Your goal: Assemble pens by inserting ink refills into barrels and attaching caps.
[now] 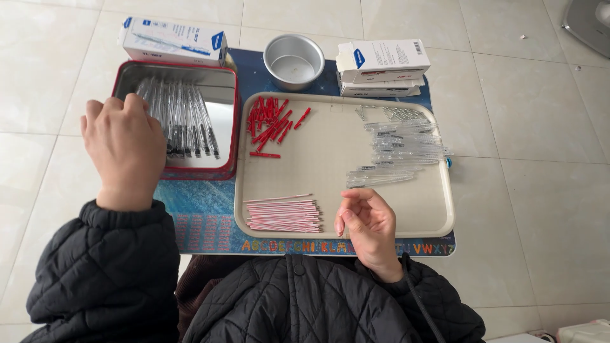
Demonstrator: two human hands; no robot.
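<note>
Pens (184,117) lengthwise, tips near — left hand (124,149) grasping them | right hand (368,225) curled, empty

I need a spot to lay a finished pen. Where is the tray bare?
The tray is bare in the middle, between the red caps, refills and clear barrels. The right hand crowds the front edge; the tin is crowded.
</note>
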